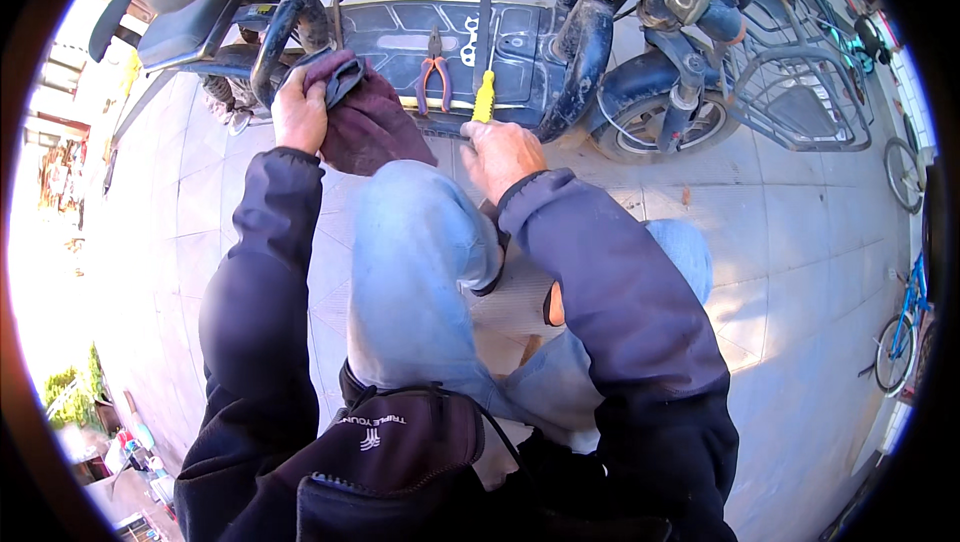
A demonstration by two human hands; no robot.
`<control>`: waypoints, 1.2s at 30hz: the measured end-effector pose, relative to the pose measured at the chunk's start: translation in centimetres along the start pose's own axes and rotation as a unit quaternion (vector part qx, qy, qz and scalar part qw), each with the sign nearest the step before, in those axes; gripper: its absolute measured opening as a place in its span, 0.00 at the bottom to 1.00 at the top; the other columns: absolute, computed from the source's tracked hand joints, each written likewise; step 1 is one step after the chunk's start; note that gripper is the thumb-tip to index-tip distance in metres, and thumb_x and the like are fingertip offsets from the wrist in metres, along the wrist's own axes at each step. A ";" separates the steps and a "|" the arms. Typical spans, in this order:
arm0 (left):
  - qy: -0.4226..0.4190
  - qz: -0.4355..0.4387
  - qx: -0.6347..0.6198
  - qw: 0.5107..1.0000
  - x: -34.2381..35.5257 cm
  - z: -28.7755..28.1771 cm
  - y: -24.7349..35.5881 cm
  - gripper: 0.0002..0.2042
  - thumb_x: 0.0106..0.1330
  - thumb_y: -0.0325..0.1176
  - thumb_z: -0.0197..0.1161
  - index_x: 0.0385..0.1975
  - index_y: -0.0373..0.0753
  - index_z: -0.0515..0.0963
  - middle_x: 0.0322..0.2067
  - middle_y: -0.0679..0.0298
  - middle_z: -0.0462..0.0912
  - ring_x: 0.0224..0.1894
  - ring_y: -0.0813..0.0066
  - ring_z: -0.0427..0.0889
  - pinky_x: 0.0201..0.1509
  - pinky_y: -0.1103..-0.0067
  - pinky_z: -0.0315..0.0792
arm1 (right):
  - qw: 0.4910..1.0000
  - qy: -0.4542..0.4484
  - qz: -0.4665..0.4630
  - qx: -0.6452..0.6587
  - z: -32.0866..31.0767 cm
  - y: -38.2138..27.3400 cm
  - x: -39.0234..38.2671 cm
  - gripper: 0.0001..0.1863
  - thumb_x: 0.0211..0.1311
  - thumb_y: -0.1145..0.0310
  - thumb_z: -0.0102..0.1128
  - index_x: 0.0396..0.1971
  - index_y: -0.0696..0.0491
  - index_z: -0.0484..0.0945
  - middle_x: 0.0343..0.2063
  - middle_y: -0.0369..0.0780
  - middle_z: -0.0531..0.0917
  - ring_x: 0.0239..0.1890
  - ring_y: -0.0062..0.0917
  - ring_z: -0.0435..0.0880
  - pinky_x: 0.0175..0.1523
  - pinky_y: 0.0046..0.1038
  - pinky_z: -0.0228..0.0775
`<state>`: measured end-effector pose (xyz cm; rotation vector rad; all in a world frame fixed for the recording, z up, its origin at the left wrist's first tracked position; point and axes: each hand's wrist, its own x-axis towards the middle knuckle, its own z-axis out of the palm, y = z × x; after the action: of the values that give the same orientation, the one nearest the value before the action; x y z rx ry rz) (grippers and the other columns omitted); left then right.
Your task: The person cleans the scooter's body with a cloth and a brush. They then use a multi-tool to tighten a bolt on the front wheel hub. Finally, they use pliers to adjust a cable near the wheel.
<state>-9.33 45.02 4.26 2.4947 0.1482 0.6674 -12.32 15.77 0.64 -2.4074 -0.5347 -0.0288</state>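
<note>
My left hand (pixel 298 114) grips a crumpled maroon cloth (pixel 375 130) with a grey-blue fold on top, beside the dusty scooter's left-side frame. My right hand (pixel 502 157) has curled fingers at the lower end of a long file with a yellow handle (pixel 486 94); what it holds is partly hidden under it. The file lies on the scooter's dark footboard (pixel 385 42). Pliers with orange-and-purple handles (pixel 433 80) lie between my hands, near a flat silver plate with holes (pixel 469 42). A metal wrench (pixel 338 22) stands at the footboard's left end.
The scooter's seat (pixel 185 27) is at upper left, its front wheel (pixel 655 122) and wire basket (pixel 800 107) at upper right. My bent knee (pixel 410 232) is below my hands. A blue bicycle (pixel 900 327) stands at the far right; clutter (pixel 130 462) lies at lower left.
</note>
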 end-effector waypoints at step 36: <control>-0.282 -0.039 0.258 0.923 7.5 20.9 9.3 0.17 0.56 0.36 0.57 0.41 0.34 0.82 0.42 0.42 0.81 0.49 0.50 0.81 0.53 0.65 0.74 | 0.997 -0.034 -0.039 0.052 -2.9 1.0 -1.4 0.07 0.56 0.70 0.59 0.31 0.57 0.76 0.27 0.47 0.80 0.31 0.43 0.81 0.38 0.42 0.73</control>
<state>7.14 28.89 -2.67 3.0493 0.2270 -0.1765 -12.85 12.78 2.12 -2.2912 -0.6452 0.0462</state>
